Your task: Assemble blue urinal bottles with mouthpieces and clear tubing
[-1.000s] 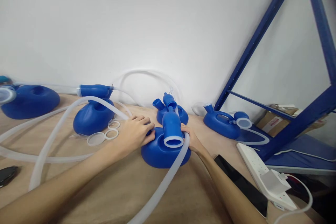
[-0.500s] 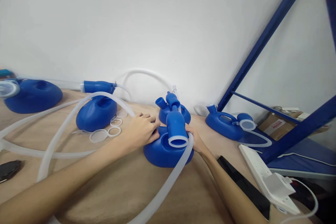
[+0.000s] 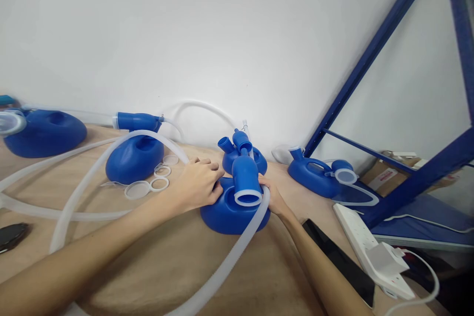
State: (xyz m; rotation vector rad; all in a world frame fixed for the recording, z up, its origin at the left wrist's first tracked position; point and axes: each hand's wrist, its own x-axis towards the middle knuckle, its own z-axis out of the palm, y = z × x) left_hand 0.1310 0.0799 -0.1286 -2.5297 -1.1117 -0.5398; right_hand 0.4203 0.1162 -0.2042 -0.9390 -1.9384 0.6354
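Note:
A blue plastic bottle (image 3: 225, 217) lies on the tan surface in front of me, with a blue funnel-shaped piece (image 3: 246, 175) on top whose white-rimmed mouth faces me. My left hand (image 3: 203, 181) rests on the bottle's left side, fingers bent, with a clear hose (image 3: 174, 145) running up to its knuckles. On the right side my right hand (image 3: 272, 195) is at the bottle, partly hidden behind the funnel piece and a thick translucent hose (image 3: 237, 254). Its fingertips are out of sight. Another blue bottle (image 3: 261, 160) stands right behind.
More blue bottles stand at left (image 3: 46, 133), centre-left (image 3: 135, 160) and right (image 3: 313, 177). Clear ring caps (image 3: 138, 189) lie left of my hand. A black phone (image 3: 338, 261), a white power strip (image 3: 370, 252) and a blue metal frame (image 3: 374, 44) are at right.
The whole view has shifted slightly, so things sit a little further left. The funnel piece has turned slightly; both hands stay at the bottle.

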